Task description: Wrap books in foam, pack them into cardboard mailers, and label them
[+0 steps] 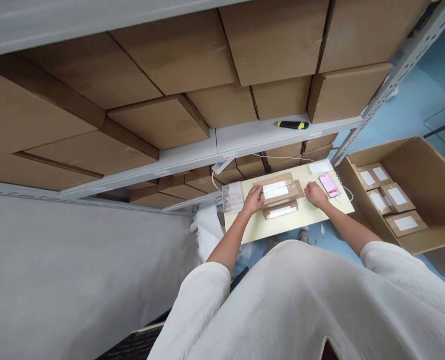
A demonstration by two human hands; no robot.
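On the pale yellow table (247, 230) lies a small cardboard box (295, 189) with a white label on top. My left hand (253, 199) rests against the left end of this box, its fingers curved over the edge. A second labelled box (281, 211) lies beside it, on the side nearer my body. Just right of the first box is my right hand (315, 194), its fingers curled together; whatever they may hold is too small to make out. A phone with a pink screen (329, 185) lies to the right of that hand.
Right of the table stands a large open carton (423, 245) holding several small labelled boxes (405, 222). Metal shelving (186, 155) with stacked cartons rises beyond the table; a black-and-yellow cutter (293, 125) lies on it. White wrapping (208, 227) hangs at the table's left.
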